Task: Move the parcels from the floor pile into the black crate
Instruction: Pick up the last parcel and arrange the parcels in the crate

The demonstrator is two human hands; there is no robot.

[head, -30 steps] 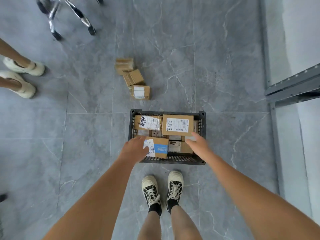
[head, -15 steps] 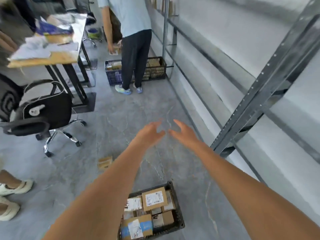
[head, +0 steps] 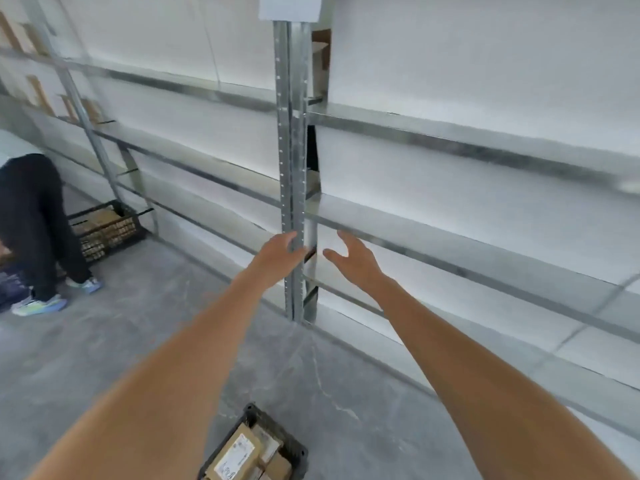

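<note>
The black crate (head: 298,452) shows only its far corner at the bottom edge, with several brown labelled parcels (head: 239,455) inside it. My left hand (head: 278,252) is stretched forward at chest height, fingers apart and holding nothing, in front of a metal shelf post. My right hand (head: 353,259) is raised beside it, also spread and holding nothing. Both hands are well above and beyond the crate. The floor pile of parcels is out of view.
A grey metal shelving rack (head: 450,237) with an upright post (head: 294,168) runs along the white wall ahead. At the left a person in dark trousers (head: 31,220) bends near another black crate (head: 110,226) holding parcels. Grey tiled floor (head: 121,341) lies between.
My view has swung up from the crate and floor pile to the shelving at the right. Both hands left the crate, rose and reached forward with nothing in them.
</note>
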